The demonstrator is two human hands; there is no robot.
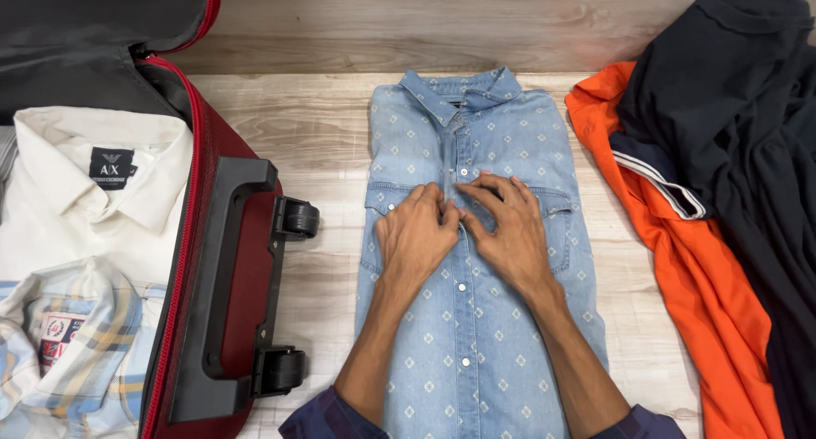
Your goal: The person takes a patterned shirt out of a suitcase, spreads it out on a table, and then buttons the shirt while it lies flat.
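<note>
A light blue denim shirt [476, 320] with a small diamond print lies flat, front up, collar away from me, sleeves tucked under. My left hand [415, 235] and my right hand [503, 226] rest side by side at chest height on the button placket. The fingertips of both hands pinch the placket fabric near a snap button between the two chest pockets.
An open red suitcase [234, 260] with black handle and wheels sits at left, holding a folded white shirt [93, 201] and a plaid shirt [68, 345]. An orange garment [697, 294] and dark navy clothes [748, 116] are piled at right on the wooden floor [314, 133].
</note>
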